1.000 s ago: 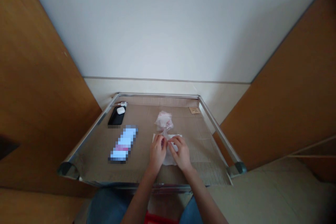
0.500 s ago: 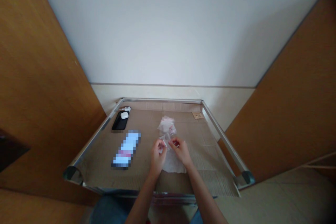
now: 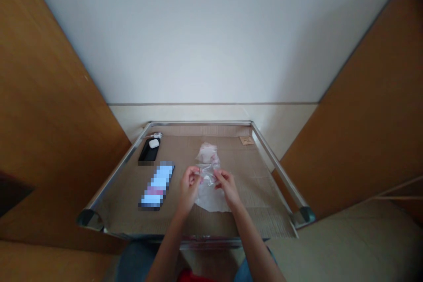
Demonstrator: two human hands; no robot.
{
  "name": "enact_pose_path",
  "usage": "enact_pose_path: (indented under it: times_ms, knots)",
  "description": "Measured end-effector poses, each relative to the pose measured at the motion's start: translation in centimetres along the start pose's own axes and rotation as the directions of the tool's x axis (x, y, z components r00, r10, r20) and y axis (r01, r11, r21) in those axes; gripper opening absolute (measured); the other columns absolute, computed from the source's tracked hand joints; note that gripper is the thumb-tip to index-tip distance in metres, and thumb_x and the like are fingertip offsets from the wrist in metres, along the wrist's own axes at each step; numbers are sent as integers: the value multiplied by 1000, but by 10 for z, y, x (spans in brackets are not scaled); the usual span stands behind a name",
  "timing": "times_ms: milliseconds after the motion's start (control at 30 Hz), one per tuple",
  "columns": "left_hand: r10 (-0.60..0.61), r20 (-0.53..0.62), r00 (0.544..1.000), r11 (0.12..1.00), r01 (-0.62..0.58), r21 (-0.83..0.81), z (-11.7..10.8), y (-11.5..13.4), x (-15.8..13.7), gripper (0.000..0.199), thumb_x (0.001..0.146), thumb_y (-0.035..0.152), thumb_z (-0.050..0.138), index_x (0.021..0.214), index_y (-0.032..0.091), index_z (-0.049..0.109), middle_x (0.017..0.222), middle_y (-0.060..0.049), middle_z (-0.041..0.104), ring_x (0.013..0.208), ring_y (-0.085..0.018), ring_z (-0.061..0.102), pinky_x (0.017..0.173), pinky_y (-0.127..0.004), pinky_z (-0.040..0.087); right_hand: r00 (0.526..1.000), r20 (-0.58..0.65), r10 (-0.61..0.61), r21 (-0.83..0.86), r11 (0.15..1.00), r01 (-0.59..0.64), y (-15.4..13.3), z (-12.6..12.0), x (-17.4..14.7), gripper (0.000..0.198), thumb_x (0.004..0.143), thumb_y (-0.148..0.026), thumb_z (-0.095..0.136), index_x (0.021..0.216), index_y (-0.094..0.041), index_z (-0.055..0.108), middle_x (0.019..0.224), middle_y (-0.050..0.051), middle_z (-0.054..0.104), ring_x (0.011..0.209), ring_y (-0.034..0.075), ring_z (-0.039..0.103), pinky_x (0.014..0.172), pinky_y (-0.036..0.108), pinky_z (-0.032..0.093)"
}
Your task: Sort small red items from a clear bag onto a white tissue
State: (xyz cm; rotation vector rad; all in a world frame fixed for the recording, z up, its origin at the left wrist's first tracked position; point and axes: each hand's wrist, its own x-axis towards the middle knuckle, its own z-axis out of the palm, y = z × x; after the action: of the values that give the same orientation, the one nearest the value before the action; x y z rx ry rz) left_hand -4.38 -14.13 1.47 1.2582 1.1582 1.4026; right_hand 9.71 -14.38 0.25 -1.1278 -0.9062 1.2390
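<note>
Between my two hands is a small clear plastic bag (image 3: 208, 175), stretched and catching the light. My left hand (image 3: 189, 185) pinches its left side, fingers curled against the thumb. On the other side my right hand (image 3: 227, 186) grips the bag between thumb and fingertips. Beneath them lies a whitish translucent sheet (image 3: 213, 200), partly covered by the hands; I cannot tell if it is paper or plastic. Just beyond the bag rests a pile of small clear bags (image 3: 208, 153) with pinkish edges.
Cardboard (image 3: 264, 194) lines the metal-railed table (image 3: 280, 167). At left lie a phone with a lit, blurred screen (image 3: 157, 185), a black phone-like slab (image 3: 148, 152) bearing a white earbud case (image 3: 153, 143), and a white charger plug (image 3: 157, 135). A small brown card (image 3: 246, 140) sits at the back right.
My hands have moved apart, the left one outward, and the bag between them is now spread wider. The whole view has shifted slightly; the items on the table stay in place.
</note>
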Motion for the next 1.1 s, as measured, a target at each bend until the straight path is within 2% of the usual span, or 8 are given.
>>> enact_pose_path:
  times_ms: [100,233,467,700,833,900,1000,1100]
  knots:
    - [-33,60,998,999,33,1,-5,16,-2,23,72,28,58,92,18,51,92,-5,62,79,-16,62,67,-26,52,999,-50,16,88,996,-11,4,10,1,38,66,-52,64,58,-17,53,52,-4,47,45,7,41,38,18,35]
    - [-94,41,995,990,97,-103,-8,34,-10,37,76,34,57,108,20,46,107,-9,61,94,-20,62,74,-31,53,989,-93,115,269,959,-87,10,21,-2,31,66,-48,64,74,-19,60,51,-6,49,39,7,39,35,18,27]
    - [-98,-59,993,995,96,-38,-11,37,-21,36,74,38,60,102,17,52,105,-10,61,86,-18,63,74,-32,53,990,-66,125,445,891,-83,12,30,-5,29,68,-46,61,76,-18,57,54,-7,49,33,3,24,32,19,12]
    - [-7,-82,997,996,14,84,-3,35,-27,28,71,32,64,93,16,56,89,-5,63,78,-15,62,71,-27,51,991,-56,125,446,891,-88,13,31,-10,32,68,-43,58,86,-17,60,59,-5,53,34,2,26,32,19,13]
    - [68,-104,992,986,-51,158,-1,39,-30,22,73,29,61,90,16,57,86,-5,62,78,-15,61,73,-28,50,973,-131,192,442,889,-116,11,31,-13,31,65,-41,60,86,-18,61,73,-2,62,39,3,38,33,17,21]
    - [126,-76,989,967,-105,231,-1,41,-33,18,76,28,58,90,16,58,87,-5,63,80,-16,61,76,-30,50,958,-160,238,497,858,-130,11,31,-14,29,63,-39,63,83,-18,61,75,-2,63,45,4,46,35,16,26]
    - [198,-26,980,933,-181,313,0,44,-35,16,78,27,57,88,16,58,89,-6,63,83,-16,60,79,-31,48,949,-129,288,612,776,-152,10,34,-14,28,60,-38,66,80,-18,59,70,-4,63,45,4,48,34,14,25]
    - [152,-46,987,947,-132,293,1,45,-34,24,77,30,58,97,17,55,96,-7,62,82,-16,61,75,-30,50,949,-96,299,661,733,-164,10,36,-15,28,61,-37,67,80,-18,59,66,-5,62,42,3,45,32,14,22]
